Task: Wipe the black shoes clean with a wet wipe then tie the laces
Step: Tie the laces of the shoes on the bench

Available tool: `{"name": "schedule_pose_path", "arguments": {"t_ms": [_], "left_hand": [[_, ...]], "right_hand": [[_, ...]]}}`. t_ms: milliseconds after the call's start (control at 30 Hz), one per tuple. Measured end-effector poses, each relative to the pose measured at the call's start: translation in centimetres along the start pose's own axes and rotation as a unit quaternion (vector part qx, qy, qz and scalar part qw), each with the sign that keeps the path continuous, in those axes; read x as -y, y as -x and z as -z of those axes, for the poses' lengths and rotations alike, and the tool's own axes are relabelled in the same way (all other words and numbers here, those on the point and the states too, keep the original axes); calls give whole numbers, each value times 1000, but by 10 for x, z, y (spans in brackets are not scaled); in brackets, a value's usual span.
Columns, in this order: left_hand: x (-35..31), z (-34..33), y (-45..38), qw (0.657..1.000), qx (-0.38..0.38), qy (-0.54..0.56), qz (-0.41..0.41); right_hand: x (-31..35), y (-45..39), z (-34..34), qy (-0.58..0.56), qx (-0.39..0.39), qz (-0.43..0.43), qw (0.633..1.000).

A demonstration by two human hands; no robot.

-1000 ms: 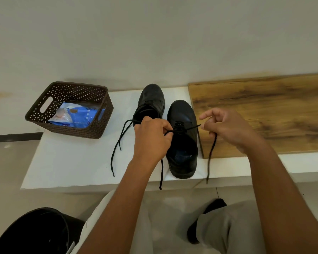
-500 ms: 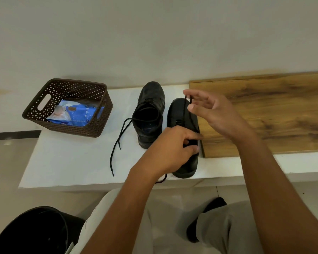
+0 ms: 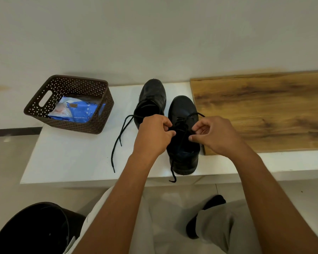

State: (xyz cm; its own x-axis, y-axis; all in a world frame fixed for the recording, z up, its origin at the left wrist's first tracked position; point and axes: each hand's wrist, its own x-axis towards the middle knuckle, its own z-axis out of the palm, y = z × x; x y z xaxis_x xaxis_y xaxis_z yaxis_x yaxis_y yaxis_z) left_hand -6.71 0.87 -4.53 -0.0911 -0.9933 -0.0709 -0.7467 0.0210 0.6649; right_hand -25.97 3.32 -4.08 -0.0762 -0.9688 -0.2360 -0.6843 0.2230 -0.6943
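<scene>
Two black shoes stand side by side on the white bench [image 3: 72,158], toes toward the wall. Over the right shoe [image 3: 184,107] both my hands work its laces [image 3: 182,129]. My left hand [image 3: 152,134] pinches one lace strand at the shoe's left side. My right hand [image 3: 215,134] pinches the other strand at its right side. One loose end hangs over the bench's front edge. The left shoe [image 3: 153,94] sits behind my left hand, its untied laces [image 3: 119,136] trailing across the bench to the left.
A brown perforated basket [image 3: 44,107] at the bench's left holds a blue wet-wipe pack [image 3: 79,112]. A wooden board [image 3: 264,110] lies right of the shoes. A dark bin [image 3: 29,230] stands on the floor at lower left, beside my knees.
My right hand came down from above the shoe's toe to the lace area. My left hand shifted left to the shoe's left side. Both now pinch lace strands close together.
</scene>
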Motion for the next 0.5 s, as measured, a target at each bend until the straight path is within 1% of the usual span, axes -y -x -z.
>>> {"name": "schedule_pose_path", "arguments": {"t_ms": [67, 300, 400, 500], "left_hand": [[0, -2, -1, 1000, -4, -13, -4], [-4, -10, -2, 999, -47, -23, -8], [3, -12, -5, 998, -55, -2, 8], [11, -13, -6, 998, -58, 20, 13]], "right_hand": [[1, -1, -3, 11, 1, -9, 1000], [1, -4, -16, 29, -81, 4, 996], [-6, -3, -10, 2, -90, -6, 996], [-12, -2, -4, -29, -78, -13, 996]]}}
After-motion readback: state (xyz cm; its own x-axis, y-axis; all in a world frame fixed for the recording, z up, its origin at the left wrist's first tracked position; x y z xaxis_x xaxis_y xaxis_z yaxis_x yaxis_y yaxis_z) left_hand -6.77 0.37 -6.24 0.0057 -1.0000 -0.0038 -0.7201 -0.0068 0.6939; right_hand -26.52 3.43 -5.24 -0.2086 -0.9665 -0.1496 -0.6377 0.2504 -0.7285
